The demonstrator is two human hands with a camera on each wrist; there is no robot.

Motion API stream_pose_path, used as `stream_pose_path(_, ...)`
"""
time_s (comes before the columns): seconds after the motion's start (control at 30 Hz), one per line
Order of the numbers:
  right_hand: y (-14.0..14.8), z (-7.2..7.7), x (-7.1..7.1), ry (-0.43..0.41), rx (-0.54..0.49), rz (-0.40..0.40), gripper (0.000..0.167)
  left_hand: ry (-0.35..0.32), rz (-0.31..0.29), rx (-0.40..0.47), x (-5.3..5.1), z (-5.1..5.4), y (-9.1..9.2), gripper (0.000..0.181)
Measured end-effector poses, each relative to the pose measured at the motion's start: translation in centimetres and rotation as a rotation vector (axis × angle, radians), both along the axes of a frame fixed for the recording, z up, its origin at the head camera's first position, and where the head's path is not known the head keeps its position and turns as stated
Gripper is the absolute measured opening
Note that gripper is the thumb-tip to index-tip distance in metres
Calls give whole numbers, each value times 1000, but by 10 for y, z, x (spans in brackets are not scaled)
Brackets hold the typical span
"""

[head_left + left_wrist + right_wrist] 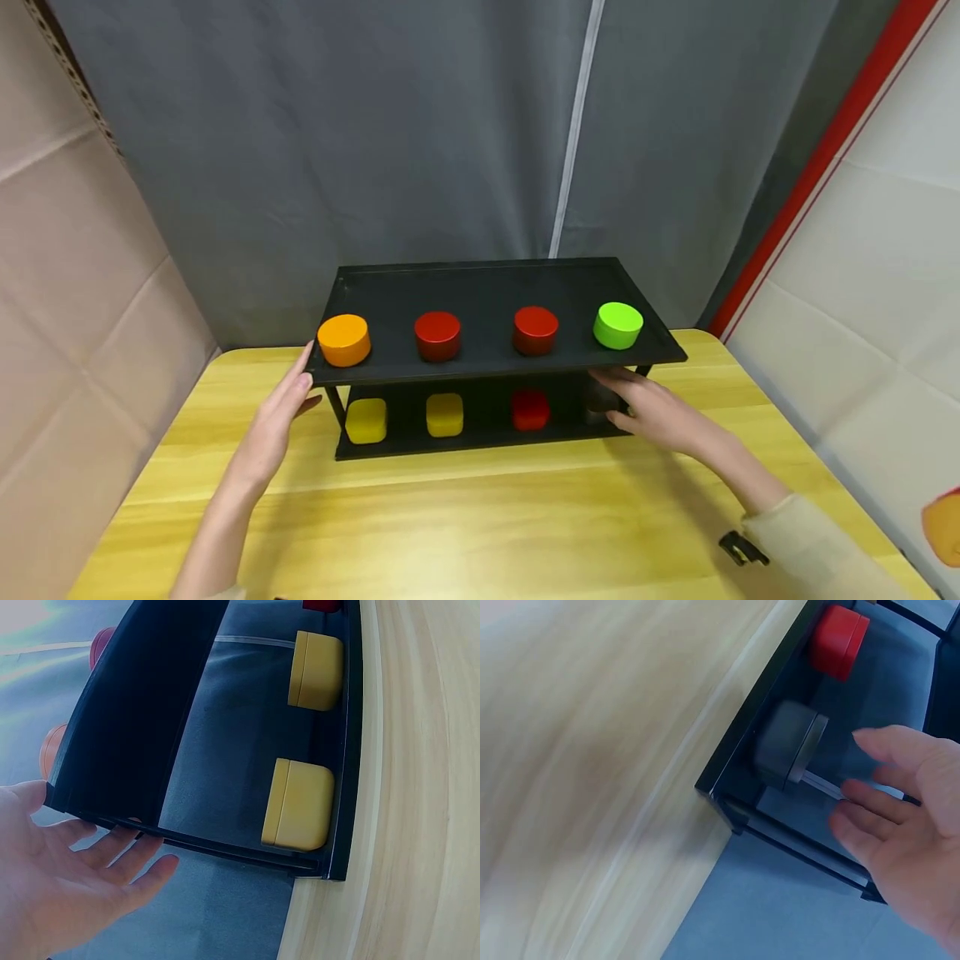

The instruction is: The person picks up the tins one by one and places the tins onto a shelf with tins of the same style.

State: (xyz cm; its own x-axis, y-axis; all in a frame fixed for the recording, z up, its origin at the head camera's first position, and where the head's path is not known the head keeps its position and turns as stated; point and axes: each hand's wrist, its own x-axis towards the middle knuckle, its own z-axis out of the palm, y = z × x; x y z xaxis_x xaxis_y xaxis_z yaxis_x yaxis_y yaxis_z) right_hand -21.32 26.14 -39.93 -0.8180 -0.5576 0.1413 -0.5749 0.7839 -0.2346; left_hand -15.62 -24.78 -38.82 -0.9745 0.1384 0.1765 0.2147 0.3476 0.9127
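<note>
A black two-tier shelf stands on the table. My left hand holds its left front corner, with the thumb at the top tier's edge and the fingers along the side bar. On the lower tier, toward the right end, sits a black lidded container, slightly blurred. My right hand reaches in beside it with thumb and fingers spread, and a gap shows between them. Partly under the top tier in the head view, that hand hides some of the container. A red container sits left of it.
Along the top tier's front stand an orange, two red, including one red round container, and a green round container. Two yellow containers occupy the lower left. A grey curtain hangs behind; white panels flank the table.
</note>
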Motion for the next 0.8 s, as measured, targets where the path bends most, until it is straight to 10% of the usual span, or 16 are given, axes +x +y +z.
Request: stream_pose_path(0.8, -12, -7, 37, 207, -14, 97, 50, 32, 29, -117, 19, -8, -9, 54)
